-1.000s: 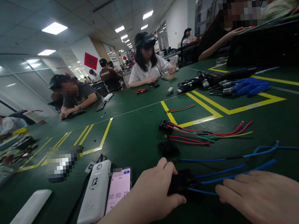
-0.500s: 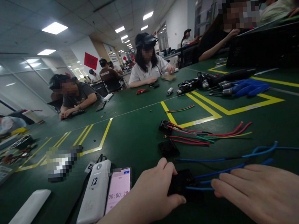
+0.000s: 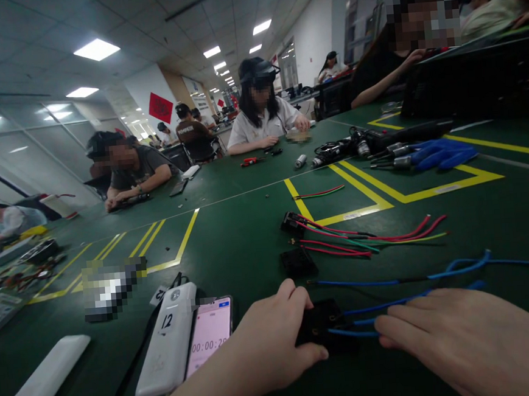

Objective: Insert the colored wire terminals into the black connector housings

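Observation:
Low on the green table, my left hand [image 3: 282, 331] is closed around the left side of a black plastic connector housing [image 3: 323, 324]. Several blue wires [image 3: 357, 332] run out of its right side. My right hand [image 3: 458, 335] has its fingers bent together over these wires; the fingertips pinch at least one of them, though the exact grip is partly hidden. Just above lies a loose blue wire [image 3: 403, 279] with a dark band. Beyond it sit another black housing [image 3: 298, 261] and a black connector [image 3: 292, 221] with red, green and yellow wires [image 3: 363, 234].
To the left lie a white power bank [image 3: 166, 340] marked 12, a phone [image 3: 210, 336] showing a timer, and another white device [image 3: 39, 386]. Tools and blue gloves [image 3: 442, 153] lie at the back right, near yellow tape squares. A co-worker [image 3: 260, 110] sits across the table.
Both hands stay almost in place on the housing and the blue wires. The phone's timer has moved on.

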`<state>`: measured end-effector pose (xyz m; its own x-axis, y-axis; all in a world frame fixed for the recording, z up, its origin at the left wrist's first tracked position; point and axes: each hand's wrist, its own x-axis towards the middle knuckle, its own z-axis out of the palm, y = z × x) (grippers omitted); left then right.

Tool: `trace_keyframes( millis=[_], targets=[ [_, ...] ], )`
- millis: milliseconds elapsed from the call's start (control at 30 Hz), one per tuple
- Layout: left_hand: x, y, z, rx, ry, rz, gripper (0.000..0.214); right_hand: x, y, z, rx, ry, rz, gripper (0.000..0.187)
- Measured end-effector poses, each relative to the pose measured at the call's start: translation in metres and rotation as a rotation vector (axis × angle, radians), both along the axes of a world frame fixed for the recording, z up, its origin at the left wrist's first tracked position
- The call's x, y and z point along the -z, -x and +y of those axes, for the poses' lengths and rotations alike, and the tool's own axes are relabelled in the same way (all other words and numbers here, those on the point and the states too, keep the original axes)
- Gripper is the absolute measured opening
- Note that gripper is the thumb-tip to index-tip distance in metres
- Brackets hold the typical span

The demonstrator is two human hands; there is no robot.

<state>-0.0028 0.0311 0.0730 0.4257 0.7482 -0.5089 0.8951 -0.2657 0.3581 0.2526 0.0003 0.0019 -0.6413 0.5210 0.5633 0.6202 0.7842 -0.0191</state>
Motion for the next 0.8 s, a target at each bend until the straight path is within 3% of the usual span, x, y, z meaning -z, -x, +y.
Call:
trace_keyframes(
  millis=[100,200,333,500,700,800],
  targets=[
    [-0.001,0.0,0.001,0.002,0.005,0.0,0.05,-0.017,0.0,0.001,-0.048,0.07,0.023,0.04],
    [0.0,0.001,0.0,0.008,-0.009,-0.002,0.049,-0.028,-0.008,0.009,-0.001,0.009,-0.025,0.039],
    [0.0,0.002,-0.001,-0.001,-0.015,-0.005,0.047,-0.016,-0.017,0.026,0.128,-0.032,-0.101,0.042],
    [-0.003,0.001,-0.001,0.009,-0.006,0.006,0.046,0.003,-0.015,0.036,0.127,0.101,-0.119,0.038],
    [-0.005,0.003,0.0,0.022,-0.004,-0.005,0.045,-0.007,-0.007,0.032,0.083,0.057,-0.042,0.031],
    [-0.003,0.005,0.001,0.021,-0.007,-0.009,0.045,-0.015,-0.005,0.026,0.019,0.138,-0.036,0.027]
  ],
)
